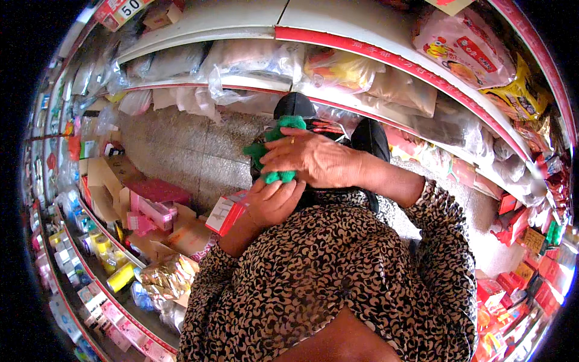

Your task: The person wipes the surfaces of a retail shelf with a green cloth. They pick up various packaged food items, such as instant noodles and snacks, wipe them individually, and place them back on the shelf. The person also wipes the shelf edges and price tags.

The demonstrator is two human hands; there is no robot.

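Observation:
A bunched green cloth (pixel 290 122), fuzzy in texture, lies under and between my hands in front of my chest. My right hand (pixel 312 156), wearing a ring, rests flat across it with the palm down, and green folds show past the fingertips. Below it my left hand (pixel 277 203) has its fingers curled against the cloth's lower edge, gripping it. Whether the right fingers also grip is hidden. By my left wrist is a red and white box (pixel 225 213); the picture does not settle what supports it. Black rounded shapes (pixel 294 106), shoes or knees, show beyond the cloth.
Shop shelves (pixel 371 50) with bagged goods curve across the front. More shelving (pixel 108 312) runs along my left, beside opened cardboard boxes (pixel 106 185) and a pink box (pixel 154 210) on the tiled floor (pixel 167 140). Red packages (pixel 502 289) are stacked at my right.

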